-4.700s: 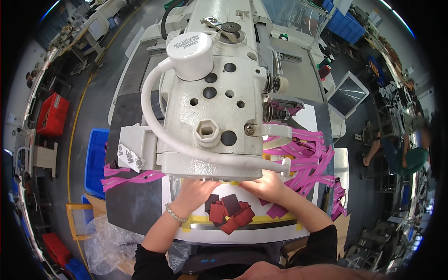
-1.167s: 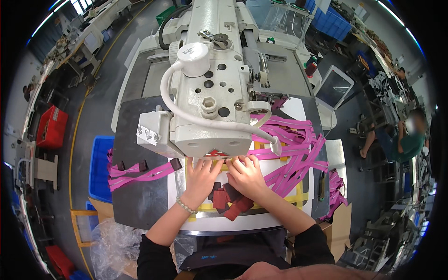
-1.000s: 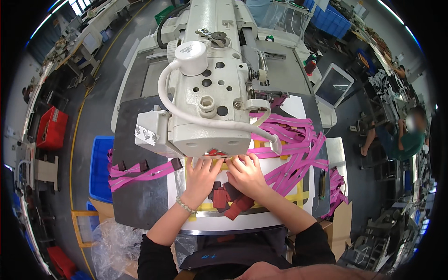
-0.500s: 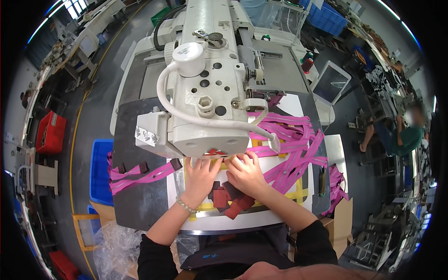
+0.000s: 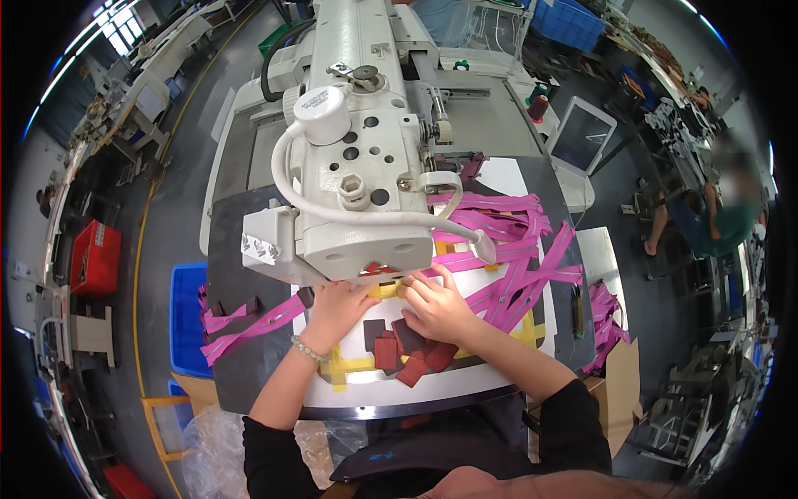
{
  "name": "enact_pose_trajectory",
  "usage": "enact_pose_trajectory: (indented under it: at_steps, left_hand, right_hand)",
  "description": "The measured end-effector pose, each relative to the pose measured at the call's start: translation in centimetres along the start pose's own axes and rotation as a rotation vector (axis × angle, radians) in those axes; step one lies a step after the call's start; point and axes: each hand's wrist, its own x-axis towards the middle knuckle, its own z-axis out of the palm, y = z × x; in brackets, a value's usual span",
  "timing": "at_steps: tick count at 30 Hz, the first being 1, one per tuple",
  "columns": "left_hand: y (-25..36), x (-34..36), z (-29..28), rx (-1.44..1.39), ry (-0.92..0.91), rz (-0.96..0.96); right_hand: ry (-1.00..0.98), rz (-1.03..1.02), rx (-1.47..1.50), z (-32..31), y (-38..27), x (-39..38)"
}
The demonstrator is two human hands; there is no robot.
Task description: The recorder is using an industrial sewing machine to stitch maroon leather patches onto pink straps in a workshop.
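Observation:
A white sewing machine head point(image 5: 362, 241) overhangs the work. My left hand point(image 5: 332, 318) lies open just below it, thumb apart, some fingertips hidden under the head, beside a pink zipper strip with a dark tab point(image 5: 266, 320). My right hand point(image 5: 436, 308) is curled at the yellow-taped part of a white template point(image 5: 449, 392); what its fingertips hold, if anything, is hidden. Red square patches point(image 5: 385, 353) and dark ones point(image 5: 374, 335) lie loosely between my forearms. A tangled heap of pink zippers point(image 5: 519, 279) covers the right of the template.
Blue bins point(image 5: 189, 320) stand at the left, a red crate point(image 5: 96, 258) beyond. More zippers hang at the right by a cardboard box point(image 5: 619, 387). A screen point(image 5: 582, 137) and thread cones point(image 5: 539, 106) stand behind. A co-worker in green point(image 5: 723, 216) sits at the right.
My left hand has shifted left, baring more yellow tape and patches between the hands. My right hand has moved slightly upward in the picture, and the whole view has shifted.

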Motion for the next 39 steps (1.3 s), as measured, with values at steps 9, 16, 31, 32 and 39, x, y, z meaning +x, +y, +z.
enact_pose_trajectory:
  at_steps: [9, 16, 31, 32, 39]
  left_hand:
    - [-4.7, 3.1, 0.9, -0.529, -0.093, 0.045]
    - [-5.2, 4.2, 1.5, -0.432, 0.089, 0.243]
    - [-1.5, 1.0, 2.4, -0.501, 0.103, -0.041]
    - [-1.1, 0.6, 2.5, -0.501, 0.105, -0.045]
    - [1.0, -0.9, 1.7, -0.092, 0.188, -0.013]
  right_hand:
    - [-0.018, -0.023, 0.03, 0.4, 2.0, 0.4]
    - [0.001, -0.031, 0.006, 0.2, 3.0, -0.3]
    - [0.031, -0.038, -0.033, 0.6, 3.2, -0.3]
    - [0.031, -0.042, -0.031, 0.7, 3.2, -0.3]
    - [0.032, -0.088, -0.059, -0.1, 2.1, -1.3]
